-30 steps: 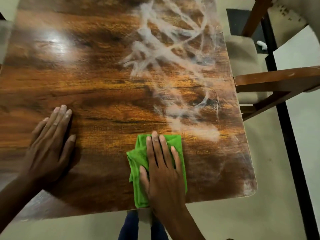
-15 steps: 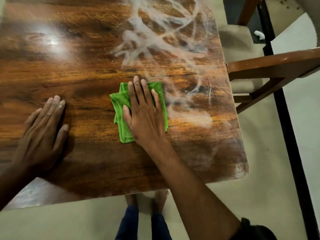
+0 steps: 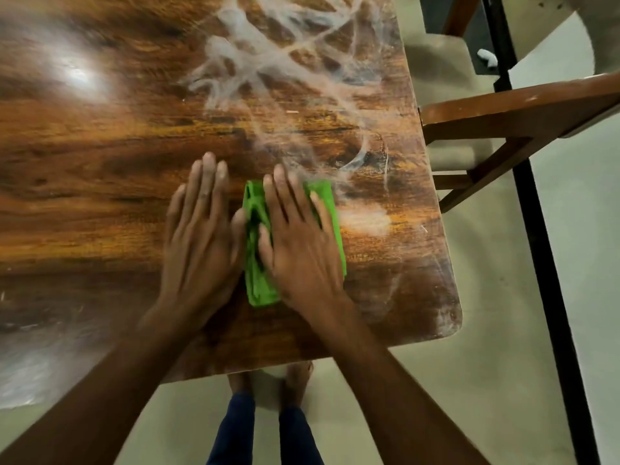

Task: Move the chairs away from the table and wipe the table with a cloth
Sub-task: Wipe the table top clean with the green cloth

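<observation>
The table lies bare to the left of and beyond the two hands, open for a sweep. The left hand lies flat just beside the cloth, blocking travel leftward. The right hand covers the cloth. A chair stands close against the table's right edge.

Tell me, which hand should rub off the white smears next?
Probably the right hand: it already presses the green cloth flat, beside the white smears. The left hand rests on bare table.
</observation>
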A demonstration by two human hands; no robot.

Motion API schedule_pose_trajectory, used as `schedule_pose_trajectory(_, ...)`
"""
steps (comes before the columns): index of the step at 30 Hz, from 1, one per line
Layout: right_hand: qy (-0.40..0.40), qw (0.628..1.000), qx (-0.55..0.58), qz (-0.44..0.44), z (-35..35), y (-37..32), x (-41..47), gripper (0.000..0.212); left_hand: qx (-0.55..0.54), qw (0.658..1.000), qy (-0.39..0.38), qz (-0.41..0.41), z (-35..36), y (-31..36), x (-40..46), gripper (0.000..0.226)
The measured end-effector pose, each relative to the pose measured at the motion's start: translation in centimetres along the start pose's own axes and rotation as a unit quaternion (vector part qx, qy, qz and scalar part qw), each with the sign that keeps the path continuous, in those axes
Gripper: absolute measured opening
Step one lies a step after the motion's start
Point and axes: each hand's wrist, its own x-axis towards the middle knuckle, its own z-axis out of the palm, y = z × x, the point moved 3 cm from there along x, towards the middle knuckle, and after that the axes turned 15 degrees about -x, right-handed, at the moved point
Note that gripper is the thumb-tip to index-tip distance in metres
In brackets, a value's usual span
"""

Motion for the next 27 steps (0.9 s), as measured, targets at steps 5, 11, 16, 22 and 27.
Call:
schedule_pose_trajectory(5,0.017,0.999,-0.025,0.019,-0.1,3.0,6.5,0.067,-0.011,0.998,0.011,-0.069,3.1,0.9,3.3,0.064)
schedule_pose_trajectory(11,-0.007,0.999,-0.009,0.043,-0.7,4.0,-2.5,0.069,0.005,0.996,0.009,-0.086,3.3,0.9,3.4,0.062)
schedule_pose_trajectory(16,-0.037,0.997,-0.041,0.053,-0.9,4.7,-8.9,0.069,0.023,0.995,-0.001,-0.095,3.2,1.3,3.6,0.06)
schedule_pose_trajectory(22,0.013,0.998,-0.006,0.067,-0.6,5.6,-0.2,0.074,0.036,0.994,-0.007,-0.102,3.4,1.7,3.7,0.06)
schedule_pose_trajectory(27,0.037,0.997,-0.02,0.069,-1.0,7.4,7.5,0.07,0.039,0.994,-0.002,-0.102,3.2,1.9,3.9,0.061)
